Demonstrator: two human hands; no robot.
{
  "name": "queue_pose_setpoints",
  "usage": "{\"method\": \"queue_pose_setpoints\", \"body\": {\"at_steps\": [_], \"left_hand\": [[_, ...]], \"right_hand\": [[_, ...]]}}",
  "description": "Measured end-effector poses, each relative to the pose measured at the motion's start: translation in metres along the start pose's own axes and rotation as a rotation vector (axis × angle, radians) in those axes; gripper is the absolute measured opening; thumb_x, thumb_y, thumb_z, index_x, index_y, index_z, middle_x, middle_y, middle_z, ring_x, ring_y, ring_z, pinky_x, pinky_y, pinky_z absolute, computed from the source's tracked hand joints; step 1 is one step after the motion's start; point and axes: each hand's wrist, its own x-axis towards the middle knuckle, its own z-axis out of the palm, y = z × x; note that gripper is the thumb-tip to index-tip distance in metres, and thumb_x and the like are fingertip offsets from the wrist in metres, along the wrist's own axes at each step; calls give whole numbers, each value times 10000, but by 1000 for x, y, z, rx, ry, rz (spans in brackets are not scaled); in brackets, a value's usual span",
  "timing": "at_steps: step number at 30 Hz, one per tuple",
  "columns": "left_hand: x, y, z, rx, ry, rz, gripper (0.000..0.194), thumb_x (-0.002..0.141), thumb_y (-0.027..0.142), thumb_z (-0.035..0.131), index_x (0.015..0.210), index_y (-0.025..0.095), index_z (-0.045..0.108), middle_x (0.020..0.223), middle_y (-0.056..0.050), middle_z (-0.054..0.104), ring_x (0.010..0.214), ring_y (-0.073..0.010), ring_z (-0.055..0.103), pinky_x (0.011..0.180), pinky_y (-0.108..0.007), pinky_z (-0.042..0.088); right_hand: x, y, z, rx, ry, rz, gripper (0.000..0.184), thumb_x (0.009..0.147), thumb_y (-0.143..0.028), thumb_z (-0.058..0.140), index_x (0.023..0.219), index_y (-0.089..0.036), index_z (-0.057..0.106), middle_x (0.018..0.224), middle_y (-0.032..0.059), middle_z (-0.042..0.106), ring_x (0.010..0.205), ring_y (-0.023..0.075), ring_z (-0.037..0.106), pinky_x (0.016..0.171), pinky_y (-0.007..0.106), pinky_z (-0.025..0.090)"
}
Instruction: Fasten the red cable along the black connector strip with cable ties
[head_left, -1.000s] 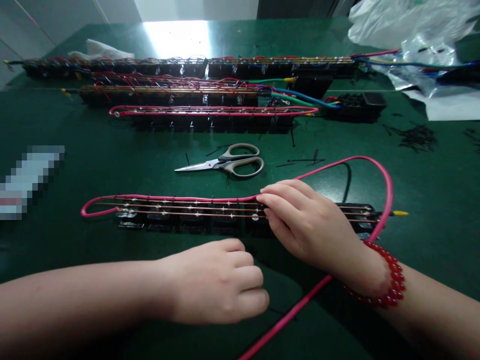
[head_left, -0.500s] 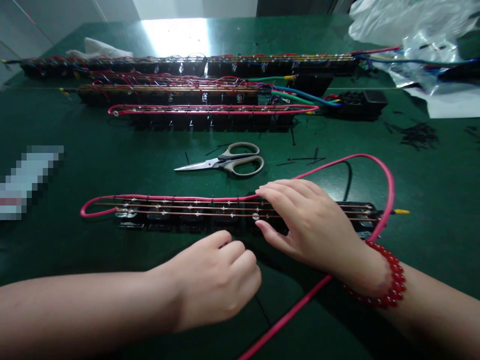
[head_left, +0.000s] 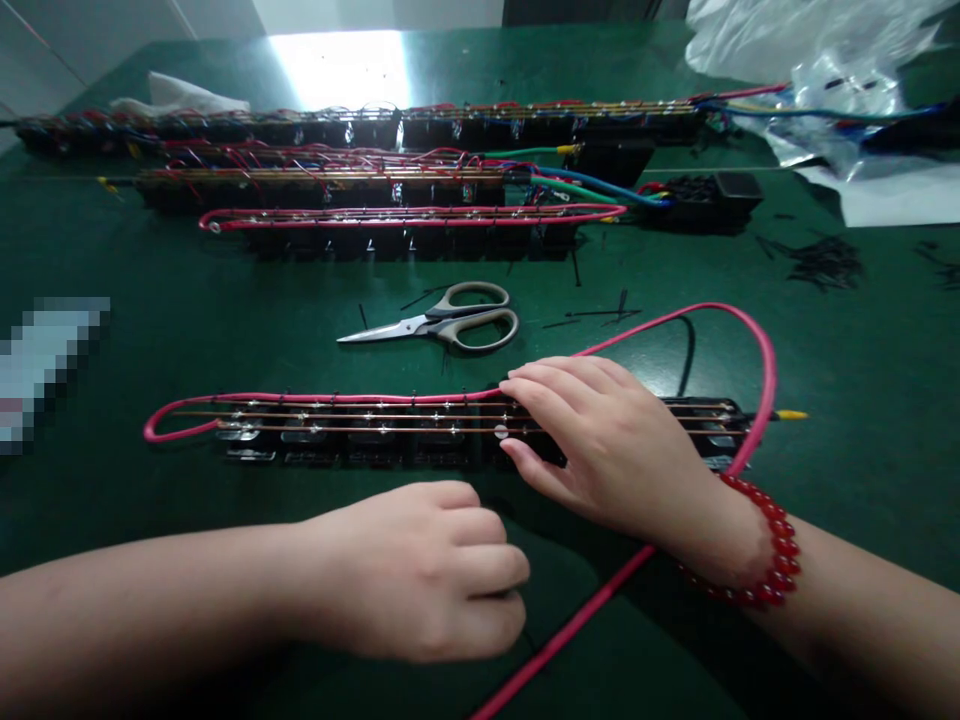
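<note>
The left hand (head_left: 427, 575) is nearest, its fingers folded inward; whether anything is pinched inside cannot be told. Just beyond and to its right, the right hand (head_left: 615, 440), a red bead bracelet (head_left: 784, 555) at its wrist, spans a black module strip with copper rods (head_left: 375, 430). Its fingertips rest at the pink cable (head_left: 337, 399) along the strip's far edge, thumb spread apart from them. Left of that hand, small black ties (head_left: 413, 398) sit along the cable; to its right the cable arcs in a wide loop. Beyond the fingertips lie gray-handled scissors (head_left: 435, 325), and farther right a pile of thin black ties (head_left: 823, 262). Past the scissors stands a similar pink-cabled strip (head_left: 412, 222).
</note>
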Motion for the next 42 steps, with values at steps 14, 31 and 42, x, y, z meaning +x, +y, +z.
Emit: {"method": "queue_pose_setpoints", "body": {"at_steps": [14,31,42], "left_hand": [[0,1,-3,158,77,-121,176,950,275,565,854,163,661,995,-73,695,809,-190,588,664,-357,455],[4,10,-12,184,-106,-168,198,970,173,432,809,183,547,726,-13,497,607,-171,406,537,-334,305],[2,20,-11,107,-208,-232,145,887,118,471,788,197,541,688,-4,490,567,-177,407,510,-326,342]], "right_hand": [[-1,1,1,-35,8,-26,306,938,-360,516,1124,-132,602,1131,140,692,1019,284,611,834,415,448],[-1,0,1,-37,-9,-17,319,948,-371,507,1135,-134,607,1128,112,689,1024,275,609,843,406,444],[0,0,0,-40,-11,-19,324,946,-376,510,1133,-131,612,1127,119,691,1023,278,610,847,412,447]]}}
